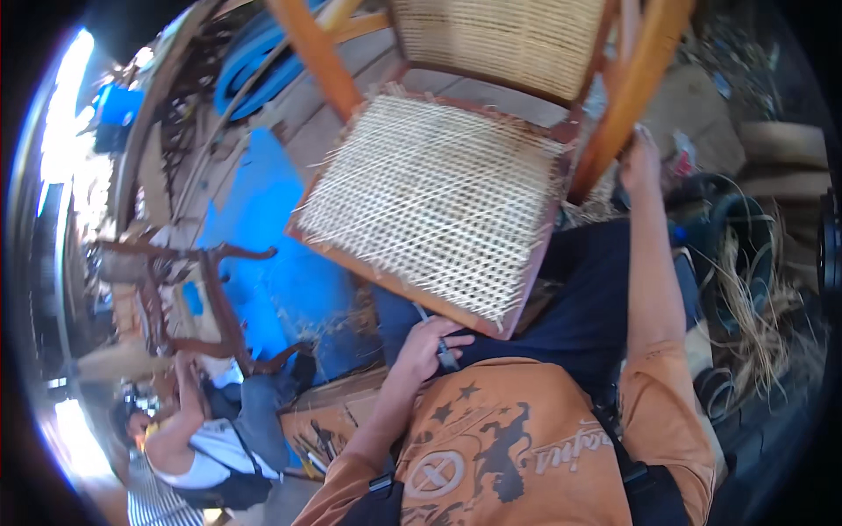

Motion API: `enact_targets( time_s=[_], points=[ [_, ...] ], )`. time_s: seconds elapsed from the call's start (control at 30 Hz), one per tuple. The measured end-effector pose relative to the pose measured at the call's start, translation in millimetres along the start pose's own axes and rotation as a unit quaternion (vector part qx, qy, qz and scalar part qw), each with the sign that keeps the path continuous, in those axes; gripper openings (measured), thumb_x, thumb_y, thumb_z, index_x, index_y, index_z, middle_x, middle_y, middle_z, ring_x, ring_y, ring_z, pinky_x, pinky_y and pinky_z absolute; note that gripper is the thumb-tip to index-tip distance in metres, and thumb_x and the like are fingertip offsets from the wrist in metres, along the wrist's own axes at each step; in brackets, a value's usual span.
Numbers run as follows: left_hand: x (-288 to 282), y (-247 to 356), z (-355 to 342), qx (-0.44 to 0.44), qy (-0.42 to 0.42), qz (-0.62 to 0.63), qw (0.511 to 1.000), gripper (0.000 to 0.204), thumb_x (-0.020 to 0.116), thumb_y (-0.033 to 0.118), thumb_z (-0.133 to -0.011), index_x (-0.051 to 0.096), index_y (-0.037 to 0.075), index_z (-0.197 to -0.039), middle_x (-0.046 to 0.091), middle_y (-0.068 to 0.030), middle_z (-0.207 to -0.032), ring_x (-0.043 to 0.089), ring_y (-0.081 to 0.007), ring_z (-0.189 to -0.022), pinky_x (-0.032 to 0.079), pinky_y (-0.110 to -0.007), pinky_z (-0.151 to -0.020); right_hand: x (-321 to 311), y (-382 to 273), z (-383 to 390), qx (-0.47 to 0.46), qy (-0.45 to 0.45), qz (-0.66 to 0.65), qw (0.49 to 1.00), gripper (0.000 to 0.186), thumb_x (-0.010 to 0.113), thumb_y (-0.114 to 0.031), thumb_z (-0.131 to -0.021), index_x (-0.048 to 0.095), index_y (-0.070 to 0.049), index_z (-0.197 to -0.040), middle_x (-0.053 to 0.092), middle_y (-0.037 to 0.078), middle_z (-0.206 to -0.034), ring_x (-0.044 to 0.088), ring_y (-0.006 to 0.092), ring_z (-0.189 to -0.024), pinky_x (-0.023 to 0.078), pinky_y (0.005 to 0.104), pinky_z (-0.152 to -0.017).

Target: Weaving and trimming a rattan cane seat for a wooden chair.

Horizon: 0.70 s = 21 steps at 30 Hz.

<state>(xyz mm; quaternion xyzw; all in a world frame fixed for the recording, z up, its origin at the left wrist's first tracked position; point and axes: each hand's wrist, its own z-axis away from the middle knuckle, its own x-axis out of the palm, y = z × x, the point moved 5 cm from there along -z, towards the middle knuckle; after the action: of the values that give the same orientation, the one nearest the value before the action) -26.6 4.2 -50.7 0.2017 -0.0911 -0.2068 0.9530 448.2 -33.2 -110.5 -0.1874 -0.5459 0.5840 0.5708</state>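
A wooden chair with a woven cane seat [430, 202] leans over my lap, its caned backrest [504, 44] beyond. Loose cane ends stick out along the seat's far and left edges. Under the near edge of the seat, my left hand [428, 348] is closed around a thin-shafted tool [447, 358] with a dark handle; its tip is hard to make out. My right hand [642, 162] is at the chair's orange-brown wooden arm [636, 83], with its fingers closed on the outer side and partly hidden.
Left, another person [219, 447] sits working near a dark carved wooden frame [210, 298]. A blue sheet [272, 245] spreads beside the chair. Several tools [320, 447] stand by a wooden board. Loose cane strands [754, 307] hang by a dark green container [732, 254] at right.
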Motion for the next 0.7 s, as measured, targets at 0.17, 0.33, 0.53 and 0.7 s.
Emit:
enact_targets(
  time_s=[0.17, 0.33, 0.53, 0.7],
  points=[
    [3, -13, -9, 0.077, 0.003, 0.076, 0.994, 0.012, 0.051, 0.01, -0.083, 0.053, 0.004, -0.093, 0.062, -0.0117, -0.098, 0.064, -0.0266, -0.089, 0.048, -0.031, -0.053, -11, 21, -20, -0.071, -0.088, -0.002, 0.994, 0.021, 0.043, -0.017, -0.094, 0.051, -0.009, -0.112, 0.06, 0.006, -0.1, 0.06, 0.0172, -0.091, 0.046, 0.0304, -0.076],
    [0, -25, -8, 0.136, 0.072, 0.106, 0.982, 0.006, 0.049, 0.008, -0.081, 0.052, 0.006, -0.086, 0.062, -0.0111, -0.092, 0.064, -0.0257, -0.085, 0.045, -0.03, -0.048, -8, 32, -23, -0.044, -0.079, -0.01, 0.996, 0.021, 0.044, -0.017, -0.094, 0.049, -0.008, -0.113, 0.059, 0.007, -0.103, 0.059, 0.0184, -0.095, 0.046, 0.0305, -0.08],
    [9, -9, 16, 0.153, 0.141, 0.117, 0.971, 0.011, 0.049, 0.01, -0.08, 0.051, 0.005, -0.089, 0.061, -0.0123, -0.091, 0.062, -0.0239, -0.083, 0.049, -0.03, -0.055, -4, 3, 10, 0.062, -0.04, -0.065, 0.995, 0.026, 0.043, -0.018, -0.095, 0.048, -0.005, -0.117, 0.059, 0.007, -0.105, 0.059, 0.0178, -0.095, 0.046, 0.031, -0.082],
    [4, 25, 36, 0.144, 0.159, -0.076, 0.974, 0.018, 0.055, 0.014, -0.085, 0.054, 0.003, -0.099, 0.061, -0.0111, -0.087, 0.063, -0.0188, -0.077, 0.052, -0.029, -0.063, -1, -59, -3, 0.095, -0.151, 0.281, 0.943, 0.024, 0.044, -0.014, -0.093, 0.055, -0.003, -0.111, 0.06, 0.01, -0.099, 0.058, 0.0157, -0.092, 0.047, 0.0313, -0.075]
  ],
)
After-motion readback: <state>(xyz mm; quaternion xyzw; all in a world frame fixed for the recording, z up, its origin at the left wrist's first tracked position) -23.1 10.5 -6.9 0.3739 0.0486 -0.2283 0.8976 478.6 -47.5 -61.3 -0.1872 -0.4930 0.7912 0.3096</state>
